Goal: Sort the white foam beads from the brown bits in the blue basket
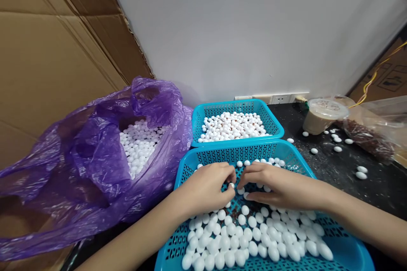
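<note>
Where hands [206, 188] meet, foam balls [244, 228] lie beneath.

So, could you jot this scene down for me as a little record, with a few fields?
Left hand: fingertips at a white bead; grip unclear.
Right hand: fingers curved among nearby beads, close to the left hand.
Things: front blue plastic basket holding many white beads and brown bits.
Rest: rear blue basket of beads; purple plastic bag of beads; lidded plastic cup; clear bag of brown material; loose beads on black countertop.
</note>
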`<act>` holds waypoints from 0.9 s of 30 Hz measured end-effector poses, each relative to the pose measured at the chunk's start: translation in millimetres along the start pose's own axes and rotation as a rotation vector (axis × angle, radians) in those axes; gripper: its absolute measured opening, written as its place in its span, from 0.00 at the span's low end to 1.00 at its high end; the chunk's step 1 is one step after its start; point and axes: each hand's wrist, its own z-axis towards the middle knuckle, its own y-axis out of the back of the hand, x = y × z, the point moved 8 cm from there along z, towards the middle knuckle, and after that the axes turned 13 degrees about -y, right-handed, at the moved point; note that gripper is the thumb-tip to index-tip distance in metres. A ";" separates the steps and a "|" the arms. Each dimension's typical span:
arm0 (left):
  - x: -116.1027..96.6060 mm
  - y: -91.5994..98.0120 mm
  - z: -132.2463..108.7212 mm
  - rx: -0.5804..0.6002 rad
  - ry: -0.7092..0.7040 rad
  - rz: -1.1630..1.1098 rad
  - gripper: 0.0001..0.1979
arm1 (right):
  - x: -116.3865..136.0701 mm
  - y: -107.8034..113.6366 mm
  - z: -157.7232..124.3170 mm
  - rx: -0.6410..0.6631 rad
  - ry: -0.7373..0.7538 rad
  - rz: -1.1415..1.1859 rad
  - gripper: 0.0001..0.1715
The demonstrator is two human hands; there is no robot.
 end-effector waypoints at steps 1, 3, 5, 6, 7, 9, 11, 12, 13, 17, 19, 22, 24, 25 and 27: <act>-0.8 -1.6 -0.5 0.021 -0.010 0.015 0.08 | -1.7 1.0 0.9 -0.017 -0.011 0.006 0.12; -3.1 -3.4 -0.7 0.050 -0.031 0.039 0.09 | -4.4 2.4 2.5 -0.045 -0.024 0.017 0.11; -5.8 -3.2 0.2 0.053 -0.046 0.051 0.08 | -6.5 4.1 4.1 -0.073 -0.037 0.030 0.10; -6.6 -1.9 1.1 0.036 -0.046 0.037 0.07 | -7.8 5.4 4.9 -0.090 -0.050 0.036 0.10; -6.7 0.9 2.1 -0.002 -0.037 0.003 0.06 | -9.0 7.2 5.7 -0.110 -0.066 0.043 0.10; -3.1 13.2 3.5 -0.165 0.007 -0.097 0.05 | -10.9 11.5 6.7 -0.151 -0.098 0.065 0.11; 7.6 34.3 -0.2 -0.445 0.082 -0.195 0.06 | -10.8 14.4 6.9 -0.171 -0.114 0.086 0.10; 14.9 45.6 -4.9 -0.603 0.123 -0.234 0.07 | -10.1 15.0 6.8 -0.170 -0.115 0.095 0.10; 22.7 53.4 -9.3 -0.730 0.156 -0.300 0.09 | -9.3 15.4 6.6 -0.167 -0.115 0.101 0.09; 54.9 52.4 -12.5 -0.882 0.289 -0.748 0.13 | -6.5 14.6 5.6 -0.147 -0.106 0.103 0.08; 63.9 45.5 -12.9 -0.881 0.375 -0.912 0.15 | -6.3 14.1 5.2 -0.143 -0.105 0.097 0.07; 63.2 38.9 -11.0 -0.844 0.424 -1.048 0.18 | -6.8 12.6 4.8 -0.130 -0.106 0.101 0.07; 58.6 40.1 -9.5 -0.840 0.404 -1.056 0.19 | -6.8 11.7 4.4 -0.124 -0.101 0.107 0.07; 55.9 41.9 -8.5 -0.841 0.380 -1.038 0.20 | -6.7 11.3 4.2 -0.121 -0.097 0.107 0.07; 50.4 45.9 -6.1 -0.829 0.311 -0.965 0.19 | -6.6 10.6 4.2 -0.118 -0.090 0.099 0.07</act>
